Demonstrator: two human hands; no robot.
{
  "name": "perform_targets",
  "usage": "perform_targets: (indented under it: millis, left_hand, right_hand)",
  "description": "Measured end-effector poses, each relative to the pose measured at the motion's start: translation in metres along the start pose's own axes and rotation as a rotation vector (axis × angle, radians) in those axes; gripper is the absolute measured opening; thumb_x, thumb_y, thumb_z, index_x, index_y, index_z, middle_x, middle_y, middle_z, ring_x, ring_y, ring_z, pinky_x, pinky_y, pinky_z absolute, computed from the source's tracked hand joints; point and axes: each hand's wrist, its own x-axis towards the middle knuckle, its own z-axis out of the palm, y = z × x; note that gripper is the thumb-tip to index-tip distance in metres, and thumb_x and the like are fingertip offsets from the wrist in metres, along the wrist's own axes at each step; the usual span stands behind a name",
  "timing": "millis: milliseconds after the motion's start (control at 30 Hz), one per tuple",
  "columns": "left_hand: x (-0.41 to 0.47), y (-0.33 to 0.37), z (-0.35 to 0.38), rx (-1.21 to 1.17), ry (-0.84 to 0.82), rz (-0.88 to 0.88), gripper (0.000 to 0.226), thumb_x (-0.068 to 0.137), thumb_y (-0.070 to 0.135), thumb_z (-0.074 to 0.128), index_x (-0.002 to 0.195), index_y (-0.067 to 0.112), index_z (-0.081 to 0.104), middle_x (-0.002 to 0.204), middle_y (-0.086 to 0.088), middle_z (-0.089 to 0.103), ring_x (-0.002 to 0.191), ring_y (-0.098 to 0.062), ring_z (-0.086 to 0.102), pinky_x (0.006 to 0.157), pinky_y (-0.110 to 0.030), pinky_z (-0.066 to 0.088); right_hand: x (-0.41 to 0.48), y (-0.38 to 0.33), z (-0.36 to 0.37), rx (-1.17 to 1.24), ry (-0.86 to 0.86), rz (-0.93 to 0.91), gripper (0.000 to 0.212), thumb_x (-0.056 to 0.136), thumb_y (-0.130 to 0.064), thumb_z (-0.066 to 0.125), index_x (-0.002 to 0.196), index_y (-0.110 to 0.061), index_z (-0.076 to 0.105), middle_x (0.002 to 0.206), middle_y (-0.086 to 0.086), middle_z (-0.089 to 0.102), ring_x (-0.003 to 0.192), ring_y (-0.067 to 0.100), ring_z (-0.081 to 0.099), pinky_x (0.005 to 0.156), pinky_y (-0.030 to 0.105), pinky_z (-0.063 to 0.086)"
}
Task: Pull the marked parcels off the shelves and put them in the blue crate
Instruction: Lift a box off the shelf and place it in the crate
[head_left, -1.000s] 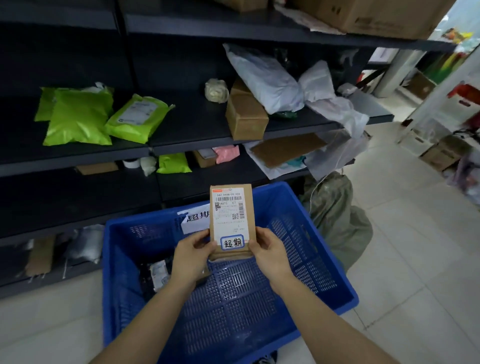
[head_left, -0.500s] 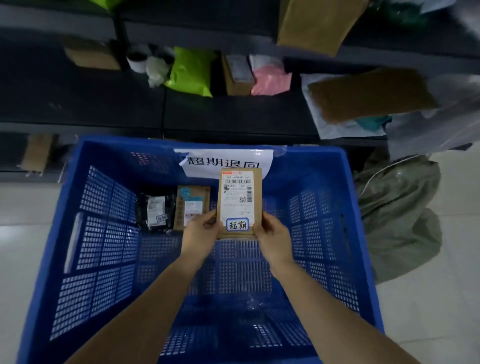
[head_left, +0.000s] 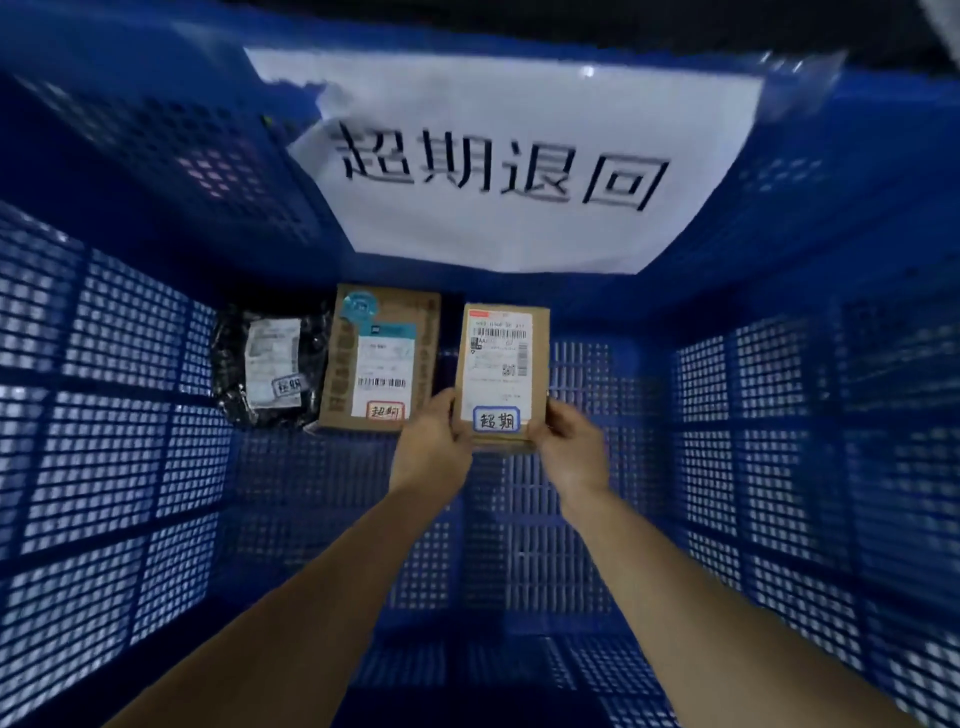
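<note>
Our left hand (head_left: 431, 447) and right hand (head_left: 569, 441) pinch the near corners of the small brown parcel (head_left: 501, 364), label up, long axis pointing away from us, low inside the blue crate (head_left: 779, 415). Just left lie a marked brown box (head_left: 382, 358) and a black bag (head_left: 270, 366). A paper sign (head_left: 519, 166) hangs on the far wall.

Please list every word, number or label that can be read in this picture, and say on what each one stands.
"超期退回": paper sign on the far wall of the crate.
"超期", in a blue frame: label of the held box.
"超期", in a red frame: label of the middle box.
"超期", blurred, so only probable: label of the black bag.
Barcodes, numbers and fine print on all three labels are too small or blurred to read.
</note>
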Motion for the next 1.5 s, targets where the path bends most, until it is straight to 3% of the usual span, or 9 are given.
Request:
perform_targets:
  millis: [133, 200, 333, 600, 767, 967, 1200, 1333, 1500]
  left_hand:
    - [0.036, -0.03, 0.042, 0.118, -0.083, 0.003, 0.061, 0.092, 0.008, 0.051, 0.149, 0.012, 0.028, 0.133, -0.012, 0.052, 0.115, -0.031, 0.053, 0.091, -0.042, 0.051]
    - [0.05, -0.039, 0.056, 0.193, -0.133, -0.053, 0.068, 0.095, 0.011, 0.05, 0.152, 0.008, 0.014, 0.145, -0.017, 0.037, 0.127, -0.034, 0.043, 0.1, -0.042, 0.045]
    - [0.07, -0.052, 0.072, 0.299, -0.138, -0.036, 0.069, 0.095, 0.013, 0.05, 0.15, -0.002, 0.01, 0.152, -0.02, 0.019, 0.14, -0.033, 0.023, 0.114, -0.039, 0.029]
    - [0.082, -0.069, 0.09, 0.628, -0.203, 0.042, 0.065, 0.097, 0.018, 0.047, 0.148, -0.006, 0.014, 0.156, -0.026, -0.011, 0.146, -0.038, -0.008, 0.12, -0.039, 0.011]
    - [0.068, -0.078, 0.1, 0.731, -0.185, 0.053, 0.082, 0.092, 0.016, 0.057, 0.15, -0.002, 0.003, 0.156, -0.019, -0.005, 0.145, -0.033, 0.001, 0.114, -0.037, 0.027]
    - [0.084, -0.075, 0.099, 0.737, -0.238, 0.038, 0.089, 0.091, 0.008, 0.055, 0.149, -0.003, -0.011, 0.155, -0.018, -0.025, 0.146, -0.032, -0.015, 0.117, -0.041, 0.027]
    - [0.082, -0.074, 0.094, 0.749, -0.283, 0.063, 0.086, 0.092, 0.003, 0.052, 0.148, -0.005, -0.012, 0.155, -0.02, -0.026, 0.146, -0.033, -0.017, 0.12, -0.042, 0.019]
    - [0.058, -0.068, 0.072, 0.804, -0.292, 0.146, 0.083, 0.092, 0.009, 0.052, 0.148, -0.008, -0.006, 0.157, -0.024, -0.005, 0.147, -0.035, -0.002, 0.121, -0.04, 0.015]
    - [0.007, -0.037, 0.012, 0.714, -0.366, 0.083, 0.065, 0.092, 0.011, 0.055, 0.149, 0.003, 0.022, 0.154, -0.012, 0.021, 0.141, -0.027, 0.025, 0.108, -0.04, 0.039]
  right_hand:
    - [0.049, 0.038, 0.016, -0.04, -0.007, 0.011, 0.03, 0.094, -0.008, 0.058, 0.123, -0.012, 0.064, 0.107, -0.005, 0.066, 0.1, 0.014, 0.062, 0.088, 0.026, 0.049]
    - [0.07, 0.052, 0.025, -0.066, -0.012, 0.006, 0.03, 0.095, -0.01, 0.057, 0.124, -0.012, 0.064, 0.109, -0.002, 0.067, 0.1, 0.015, 0.062, 0.09, 0.027, 0.049]
    - [0.099, 0.068, 0.044, -0.082, -0.012, 0.006, 0.032, 0.096, -0.015, 0.057, 0.127, -0.015, 0.061, 0.108, -0.002, 0.064, 0.099, 0.013, 0.059, 0.094, 0.032, 0.05]
    - [0.125, 0.09, 0.067, -0.057, -0.047, 0.036, 0.04, 0.09, -0.003, 0.06, 0.128, -0.015, 0.06, 0.119, 0.002, 0.064, 0.103, 0.016, 0.06, 0.092, 0.028, 0.05]
    - [0.127, 0.104, 0.072, -0.154, 0.022, 0.101, 0.038, 0.089, -0.011, 0.06, 0.126, -0.019, 0.061, 0.117, 0.006, 0.067, 0.096, 0.028, 0.067, 0.085, 0.04, 0.057]
    - [0.14, 0.094, 0.078, -0.123, 0.062, 0.031, 0.03, 0.087, -0.005, 0.061, 0.114, -0.015, 0.069, 0.106, 0.007, 0.072, 0.092, 0.027, 0.069, 0.085, 0.044, 0.057]
    - [0.128, 0.083, 0.065, -0.309, -0.052, -0.052, 0.04, 0.092, -0.013, 0.058, 0.132, -0.017, 0.057, 0.119, 0.006, 0.066, 0.103, 0.021, 0.063, 0.089, 0.03, 0.051]
    - [0.094, 0.065, 0.041, -0.571, -0.116, -0.19, 0.042, 0.095, -0.013, 0.054, 0.137, -0.016, 0.05, 0.131, 0.008, 0.058, 0.111, 0.022, 0.057, 0.092, 0.028, 0.045]
    - [0.031, 0.023, 0.01, -0.816, -0.203, -0.276, 0.051, 0.096, -0.022, 0.055, 0.144, -0.017, 0.042, 0.141, 0.011, 0.049, 0.124, 0.027, 0.051, 0.099, 0.032, 0.042]
